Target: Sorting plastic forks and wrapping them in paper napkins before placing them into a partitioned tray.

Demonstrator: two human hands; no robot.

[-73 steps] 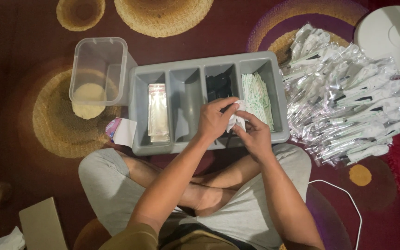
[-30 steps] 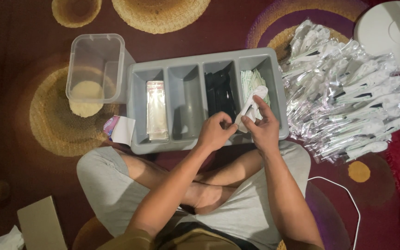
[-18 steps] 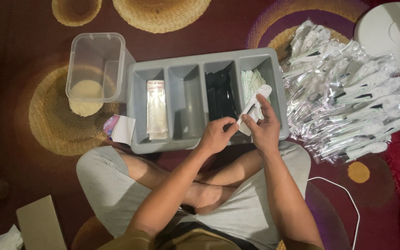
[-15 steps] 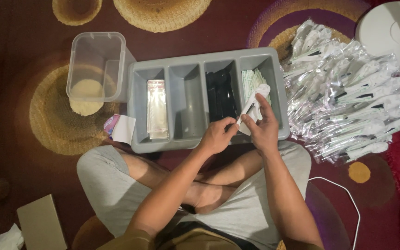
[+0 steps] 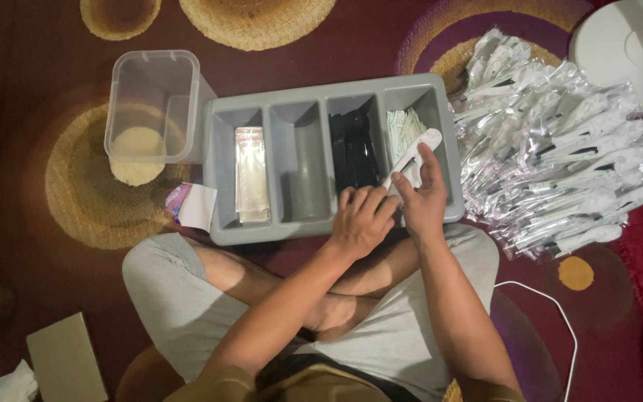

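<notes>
White plastic spoon (image 5: pixel 413 155) is pinched in the right hand (image 5: pixel 420 201) over the grey tray's (image 5: pixel 321 93) rightmost compartment; the left hand (image 5: pixel 361 219) is curled beside it, holding nothing visible. Loosely gripped, it could drop among the green packets (image 5: pixel 397 126).

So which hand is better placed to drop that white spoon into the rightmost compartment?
Probably the right hand: its fingers already pinch the spoon, which lies over the tray's rightmost compartment. The left hand rests at the tray's near rim, beside the spoon's lower end.
</notes>
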